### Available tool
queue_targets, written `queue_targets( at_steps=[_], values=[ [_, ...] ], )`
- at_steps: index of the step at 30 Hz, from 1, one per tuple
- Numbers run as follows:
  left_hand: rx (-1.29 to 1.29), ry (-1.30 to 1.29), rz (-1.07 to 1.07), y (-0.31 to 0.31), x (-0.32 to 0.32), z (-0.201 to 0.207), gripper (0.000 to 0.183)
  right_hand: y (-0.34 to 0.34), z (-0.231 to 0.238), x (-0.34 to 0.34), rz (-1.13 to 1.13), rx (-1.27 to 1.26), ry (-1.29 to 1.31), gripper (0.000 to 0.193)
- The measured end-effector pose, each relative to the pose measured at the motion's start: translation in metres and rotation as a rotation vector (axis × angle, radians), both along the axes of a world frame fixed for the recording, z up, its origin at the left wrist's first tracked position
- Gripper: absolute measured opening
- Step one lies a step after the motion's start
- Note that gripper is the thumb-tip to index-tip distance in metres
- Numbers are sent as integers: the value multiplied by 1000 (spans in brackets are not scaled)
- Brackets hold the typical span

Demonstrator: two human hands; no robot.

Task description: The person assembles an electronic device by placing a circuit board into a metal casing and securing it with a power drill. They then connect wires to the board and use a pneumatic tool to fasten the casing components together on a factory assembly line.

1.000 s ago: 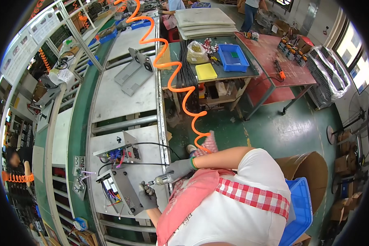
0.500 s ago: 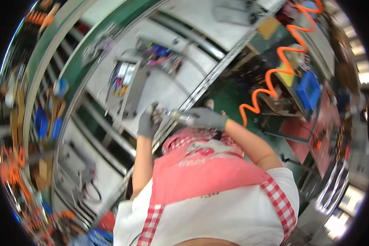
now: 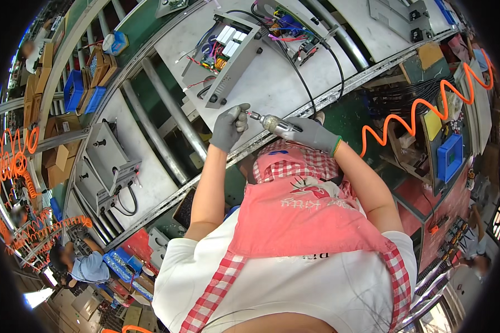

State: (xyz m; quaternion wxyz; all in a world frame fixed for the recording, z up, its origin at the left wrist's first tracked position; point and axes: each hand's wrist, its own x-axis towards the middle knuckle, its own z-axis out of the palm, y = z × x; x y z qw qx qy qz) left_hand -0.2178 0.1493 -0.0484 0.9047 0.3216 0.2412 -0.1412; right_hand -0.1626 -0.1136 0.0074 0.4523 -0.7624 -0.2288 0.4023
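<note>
My right hand (image 3: 315, 135), in a grey glove, is wrapped round a silver power screwdriver (image 3: 279, 126) that points left. At its tip is my left hand (image 3: 228, 129), also gloved in grey, with the fingers curled closed. Whatever those fingers pinch is too small to make out. Just beyond my hands, a grey metal housing (image 3: 234, 75) lies with its inside showing coloured wires and circuit parts. Right of it sits a second housing part (image 3: 294, 33) with blue and pink wiring and black cables hanging from it.
Steel rollers (image 3: 175, 108) run between pale work boards on the line. More grey housings (image 3: 103, 161) lie at the left. An orange coiled hose (image 3: 411, 125) hangs on the right, near a blue bin (image 3: 450, 158). A co-worker (image 3: 83, 263) is at lower left.
The view has turned and sharpened, and the housings appear further up and right. Both hands have shifted up and right in the picture; the screwdriver stays in my right hand.
</note>
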Motion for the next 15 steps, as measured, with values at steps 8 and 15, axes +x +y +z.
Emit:
queue_targets(
  at_steps=[8, 15],
  values=[
    [-251, 171, 346, 7, -14, -16, 26, 38, 12, 7, 55, -131, 264, 55],
    [206, 381, 612, 46, -18, -70, 22, 61, -50, 5, -12, -81, 3, 69]
  ],
)
